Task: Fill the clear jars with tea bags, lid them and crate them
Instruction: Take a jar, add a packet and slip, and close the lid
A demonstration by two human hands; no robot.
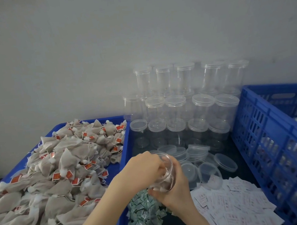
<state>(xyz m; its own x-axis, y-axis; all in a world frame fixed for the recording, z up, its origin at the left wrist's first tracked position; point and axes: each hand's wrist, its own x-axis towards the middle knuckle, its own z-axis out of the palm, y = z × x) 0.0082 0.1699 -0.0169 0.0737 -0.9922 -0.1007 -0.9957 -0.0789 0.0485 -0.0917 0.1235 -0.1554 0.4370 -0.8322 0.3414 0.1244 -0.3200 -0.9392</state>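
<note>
- Clear jar (pixel 165 174): tilted, open-mouthed, partly filled with tea bags; held above the gap between tray and crate.
- Right hand (pixel 177 191): fingers wrapped round the jar from below.
- Left hand (pixel 144 169): fingertips curled into the jar mouth; whether they pinch a tea bag cannot be told.
- Blue tray (pixel 125 151): heaped with red-tagged tea bags (pixel 58 166).
- Stacked jars (pixel 183 109): empty, lidded, against the wall.
- Loose lids (pixel 225 162): beside the jars.
- Blue crate (pixel 266 137): right; contents unclear.

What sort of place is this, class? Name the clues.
Probably a small hand-packing workshop: a blue tray heaped with tea bags, stacked clear jars against the wall, and a blue crate.
</note>
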